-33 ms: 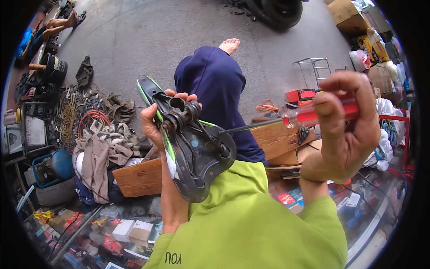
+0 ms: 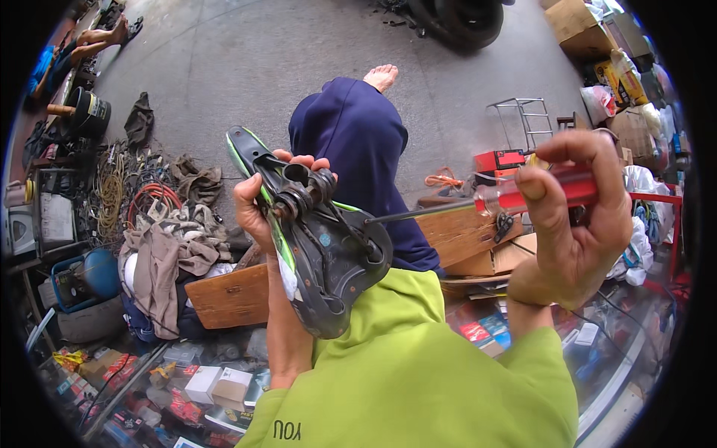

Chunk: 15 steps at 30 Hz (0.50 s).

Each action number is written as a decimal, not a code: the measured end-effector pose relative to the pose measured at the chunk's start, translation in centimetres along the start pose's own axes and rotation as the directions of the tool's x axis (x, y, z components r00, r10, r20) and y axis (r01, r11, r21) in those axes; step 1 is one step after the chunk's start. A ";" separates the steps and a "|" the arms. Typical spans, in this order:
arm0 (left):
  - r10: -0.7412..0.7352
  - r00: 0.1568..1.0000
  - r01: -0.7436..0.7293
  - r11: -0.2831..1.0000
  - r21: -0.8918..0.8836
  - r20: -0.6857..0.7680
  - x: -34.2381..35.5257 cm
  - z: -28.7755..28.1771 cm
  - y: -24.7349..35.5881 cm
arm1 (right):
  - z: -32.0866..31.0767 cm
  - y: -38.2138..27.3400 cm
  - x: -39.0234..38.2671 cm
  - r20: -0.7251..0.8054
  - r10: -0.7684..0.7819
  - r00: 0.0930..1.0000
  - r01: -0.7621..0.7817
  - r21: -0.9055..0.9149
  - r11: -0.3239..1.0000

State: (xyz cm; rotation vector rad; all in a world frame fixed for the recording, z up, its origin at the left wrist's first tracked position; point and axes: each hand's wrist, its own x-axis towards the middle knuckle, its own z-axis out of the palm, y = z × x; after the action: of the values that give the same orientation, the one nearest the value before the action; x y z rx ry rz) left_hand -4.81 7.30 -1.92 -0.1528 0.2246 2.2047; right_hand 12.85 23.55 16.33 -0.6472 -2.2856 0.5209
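Note:
My left hand [image 2: 252, 212] grips a black bicycle saddle [image 2: 320, 257] with green edging, its underside facing up. The fingers curl round the narrower part beside a metal seat clamp [image 2: 297, 196], and the saddle's wide end points down toward my lap. In my right hand [image 2: 573, 239] is a screwdriver [image 2: 513, 198] with a see-through red handle, pinched between thumb and bent fingers. Its long shaft slants left, and the tip meets the saddle's edge near the wide end. Whether the tip sits in a screw or a gap I cannot tell.
A wooden board [image 2: 228, 296] lies across behind my lap, above a glass case [image 2: 597, 403] of small boxes. Piled clothes [image 2: 160, 257] and coiled cables [image 2: 112, 187] are at left. A red box [image 2: 499, 160] and a metal frame [image 2: 526, 119] stand at right.
My right hand and the screwdriver handle have dropped slightly, with the fingers turned a little. The left hand and saddle look nearly the same.

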 end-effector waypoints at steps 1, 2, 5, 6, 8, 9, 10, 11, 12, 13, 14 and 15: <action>0.018 1.000 -0.018 0.999 0.033 -0.010 -0.1 0.6 -0.3 | -0.4 0.0 -0.3 0.018 0.043 0.999 -0.043 0.020 0.999; 0.062 0.998 -0.060 0.993 0.097 -0.021 -0.2 1.0 -0.8 | -0.8 0.1 -0.4 0.036 0.084 0.996 -0.085 0.038 0.996; 0.083 0.996 -0.075 0.974 0.213 -0.031 -0.4 1.6 -1.4 | -1.6 1.1 -1.0 0.049 0.069 0.996 -0.074 0.096 0.993; 0.082 0.996 -0.074 0.975 0.211 -0.029 -0.4 1.7 -1.4 | -1.6 1.3 -1.0 0.052 0.079 0.996 -0.084 0.112 0.990; 0.082 0.996 -0.071 0.978 0.196 -0.047 -0.2 1.5 -1.3 | -1.9 1.9 -1.3 0.078 0.017 0.997 -0.030 0.171 0.985; 0.084 0.995 -0.072 0.979 0.191 -0.056 -0.2 1.4 -1.1 | -1.9 2.1 -1.4 0.090 -0.015 0.996 -0.004 0.204 0.979; 0.077 0.996 -0.069 0.984 0.166 -0.042 -0.2 1.4 -1.1 | -1.8 2.2 -1.3 0.118 -0.066 0.991 0.032 0.268 0.963; 0.081 0.996 -0.074 0.984 0.162 -0.039 -0.1 1.3 -1.1 | -1.8 2.4 -1.1 0.145 -0.118 0.982 0.063 0.333 0.941; 0.085 0.996 -0.078 0.985 0.156 -0.037 -0.1 1.2 -1.1 | -2.0 2.7 -0.7 0.172 -0.192 0.966 0.122 0.350 0.929; 0.088 0.995 -0.082 0.985 0.150 -0.034 -0.1 1.1 -1.1 | -2.1 2.9 -0.5 0.168 -0.207 0.964 0.141 0.339 0.930; 0.081 0.996 -0.076 0.987 0.144 -0.030 -0.1 1.2 -1.0 | -2.2 3.0 -0.4 0.164 -0.223 0.961 0.160 0.328 0.931; 0.072 0.997 -0.068 0.988 0.137 -0.025 -0.1 1.2 -1.0 | -2.2 3.2 -0.3 0.159 -0.236 0.958 0.177 0.316 0.932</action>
State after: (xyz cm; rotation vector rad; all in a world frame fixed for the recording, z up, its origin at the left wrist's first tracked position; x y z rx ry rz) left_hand -4.01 8.06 -0.88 -0.1039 0.4021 2.2494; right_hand 15.57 26.32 16.03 -0.2077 -2.3529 0.8369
